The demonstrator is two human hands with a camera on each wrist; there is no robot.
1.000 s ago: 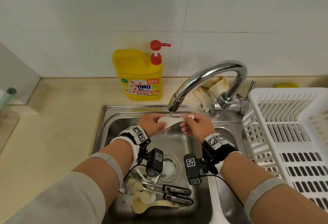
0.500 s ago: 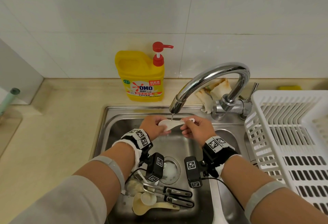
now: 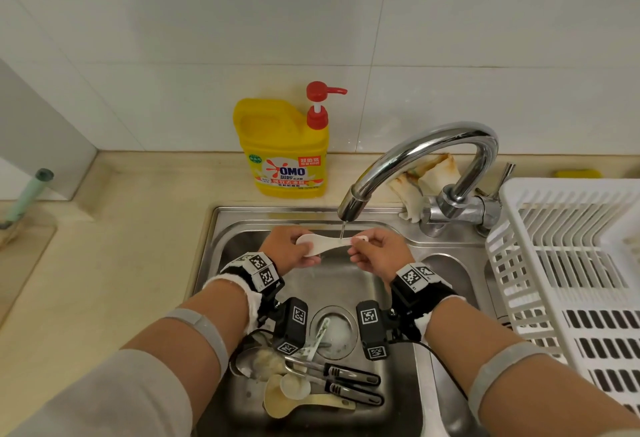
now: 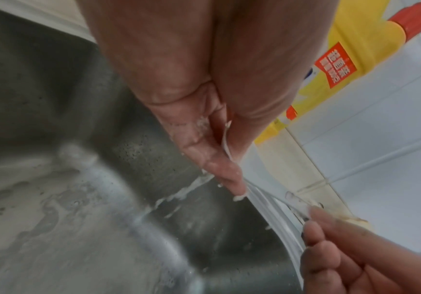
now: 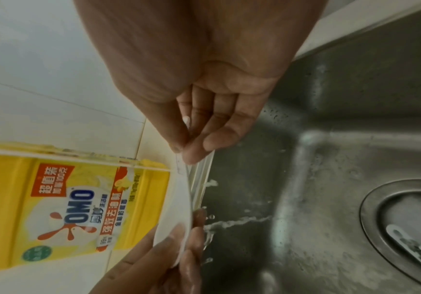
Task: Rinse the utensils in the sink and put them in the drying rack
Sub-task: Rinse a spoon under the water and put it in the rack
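Note:
A white ceramic spoon [image 3: 323, 242] lies level under the faucet spout [image 3: 350, 207], with a thin stream of water falling on its handle. My left hand [image 3: 289, 248] holds the spoon's bowl between thumb and fingers. My right hand [image 3: 375, 252] pinches the handle's end. The right wrist view shows the white spoon [image 5: 178, 201] between both hands, water splashing off it. In the left wrist view only a thin edge of the spoon [image 4: 225, 142] shows between my fingers. Several dirty utensils [image 3: 322, 381] lie at the near end of the steel sink [image 3: 346, 284]. The white drying rack [image 3: 568, 263] stands to the right.
A yellow dish-soap bottle [image 3: 289, 149] with a red pump stands on the counter behind the sink. A crumpled cloth [image 3: 422, 177] lies behind the faucet. A patterned spoon [image 3: 318, 334] lies across the drain. A yellow sponge [image 3: 576, 173] sits at the back right.
Both hands keep the white spoon under the running water, almost in the same place. The head view has tilted slightly, so everything sits a little lower in the frame.

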